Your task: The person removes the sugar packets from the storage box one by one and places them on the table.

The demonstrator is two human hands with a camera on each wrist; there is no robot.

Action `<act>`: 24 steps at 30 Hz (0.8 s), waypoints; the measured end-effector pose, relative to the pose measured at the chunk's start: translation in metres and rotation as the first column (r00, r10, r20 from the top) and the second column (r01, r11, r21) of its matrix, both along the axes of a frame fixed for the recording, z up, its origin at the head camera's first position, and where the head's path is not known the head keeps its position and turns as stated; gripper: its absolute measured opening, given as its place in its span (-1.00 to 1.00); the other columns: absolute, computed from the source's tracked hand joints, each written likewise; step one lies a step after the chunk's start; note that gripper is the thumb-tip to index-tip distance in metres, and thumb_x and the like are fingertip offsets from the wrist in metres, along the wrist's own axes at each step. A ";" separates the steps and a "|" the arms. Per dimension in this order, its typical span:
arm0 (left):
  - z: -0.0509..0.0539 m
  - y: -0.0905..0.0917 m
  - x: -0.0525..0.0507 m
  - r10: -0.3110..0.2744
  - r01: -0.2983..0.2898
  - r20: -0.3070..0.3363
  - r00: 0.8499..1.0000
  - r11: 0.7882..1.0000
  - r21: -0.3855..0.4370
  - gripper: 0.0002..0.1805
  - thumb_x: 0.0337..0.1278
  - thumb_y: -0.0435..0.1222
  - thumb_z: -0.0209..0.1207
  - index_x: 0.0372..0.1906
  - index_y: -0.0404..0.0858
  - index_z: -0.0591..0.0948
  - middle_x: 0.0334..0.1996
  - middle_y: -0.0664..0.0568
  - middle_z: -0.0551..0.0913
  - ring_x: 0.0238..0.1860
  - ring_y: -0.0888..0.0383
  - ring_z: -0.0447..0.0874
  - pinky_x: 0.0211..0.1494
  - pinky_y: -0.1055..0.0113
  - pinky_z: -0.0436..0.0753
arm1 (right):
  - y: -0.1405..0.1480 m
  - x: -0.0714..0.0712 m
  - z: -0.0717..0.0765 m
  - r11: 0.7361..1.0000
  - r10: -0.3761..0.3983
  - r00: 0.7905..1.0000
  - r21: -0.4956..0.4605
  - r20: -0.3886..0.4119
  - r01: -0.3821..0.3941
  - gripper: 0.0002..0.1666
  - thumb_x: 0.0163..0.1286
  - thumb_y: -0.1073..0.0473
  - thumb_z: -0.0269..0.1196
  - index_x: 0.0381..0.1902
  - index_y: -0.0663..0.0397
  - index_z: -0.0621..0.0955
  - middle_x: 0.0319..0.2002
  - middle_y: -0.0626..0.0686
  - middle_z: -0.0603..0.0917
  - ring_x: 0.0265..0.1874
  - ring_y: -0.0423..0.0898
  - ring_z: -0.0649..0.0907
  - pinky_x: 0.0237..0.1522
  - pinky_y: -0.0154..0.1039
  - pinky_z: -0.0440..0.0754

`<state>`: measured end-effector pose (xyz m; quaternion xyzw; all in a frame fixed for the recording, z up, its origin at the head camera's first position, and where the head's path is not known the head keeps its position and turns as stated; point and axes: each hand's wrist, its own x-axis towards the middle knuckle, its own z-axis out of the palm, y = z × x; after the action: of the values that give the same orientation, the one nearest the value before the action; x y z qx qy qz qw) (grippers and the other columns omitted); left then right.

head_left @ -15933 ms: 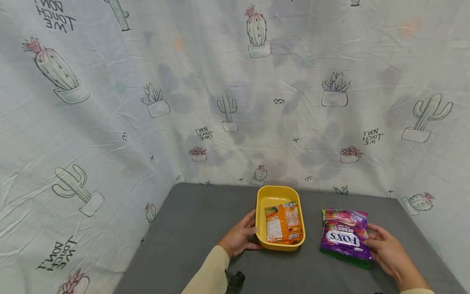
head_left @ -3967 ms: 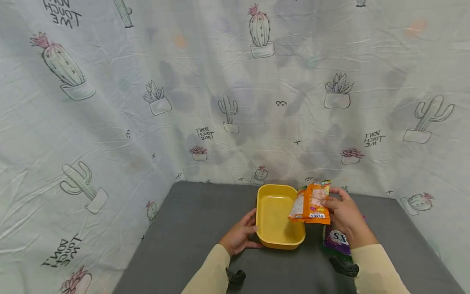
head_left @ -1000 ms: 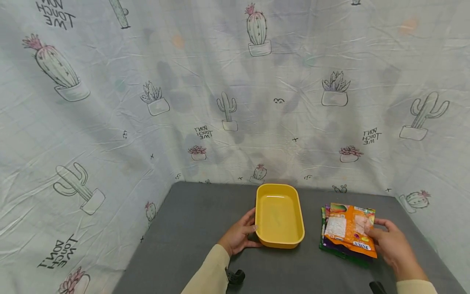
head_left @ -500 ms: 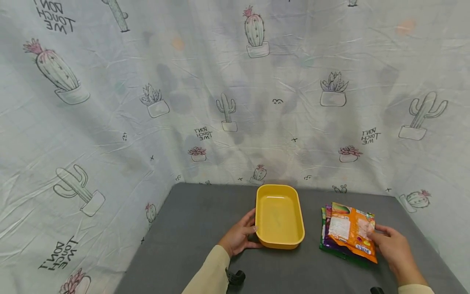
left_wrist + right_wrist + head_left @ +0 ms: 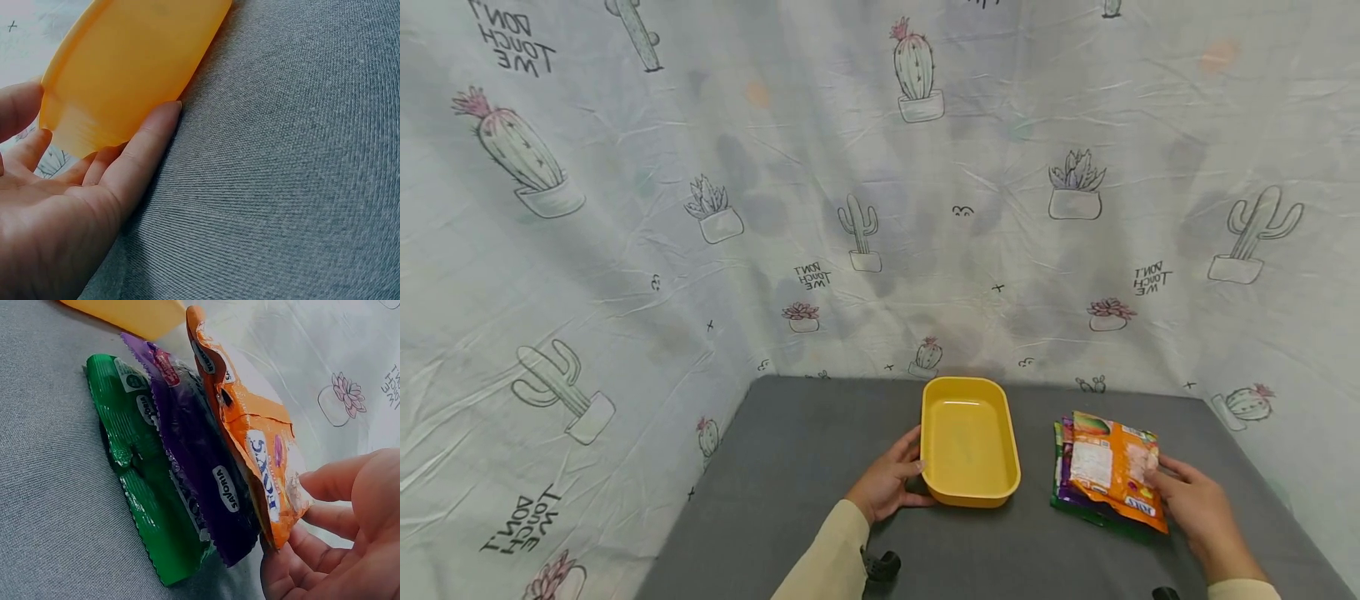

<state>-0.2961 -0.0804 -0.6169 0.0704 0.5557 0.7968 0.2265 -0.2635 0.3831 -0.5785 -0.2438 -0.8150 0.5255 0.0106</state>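
Note:
A yellow rectangular tub point(image 5: 970, 446) stands mid-table with nothing lying inside. My left hand point(image 5: 889, 477) holds its left side, the thumb at the rim; in the left wrist view a finger point(image 5: 150, 140) lies low along its wall. To the right is a stack of candy bags: a green bag point(image 5: 150, 487) at the bottom, a purple bag point(image 5: 200, 456) in the middle and an orange bag point(image 5: 1116, 468) on top. My right hand point(image 5: 1201, 504) pinches the orange bag's right edge between thumb and fingers. The lower bags are mostly covered in the head view.
The grey cloth-covered table point(image 5: 775, 500) reaches back to a pale cactus-print curtain point(image 5: 865, 317), which also hangs at both sides. A gap of bare table separates the tub from the bags.
Earlier the orange bag lay in the tub; my right hand has carried it right onto the purple bag. Over the last second the bag turned slightly. My left hand has stayed at the tub.

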 end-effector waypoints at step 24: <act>0.054 -0.030 0.003 0.080 -0.213 -0.313 0.946 0.883 -0.418 -0.43 0.67 -0.12 0.20 0.60 -0.19 0.48 0.54 -0.20 0.45 0.46 -0.29 0.45 0.24 -0.20 0.67 | -0.035 0.017 0.064 0.982 0.072 0.965 0.186 -0.253 -0.024 -0.12 0.72 -0.25 0.10 0.65 0.31 0.32 0.52 0.40 0.38 0.30 0.31 0.53 -0.09 -0.11 0.66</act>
<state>-0.2932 -0.1106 -0.5630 0.0885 0.7540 0.6443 0.0923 -0.2461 0.3480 -0.5149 -0.1515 -0.8567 0.4766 0.1260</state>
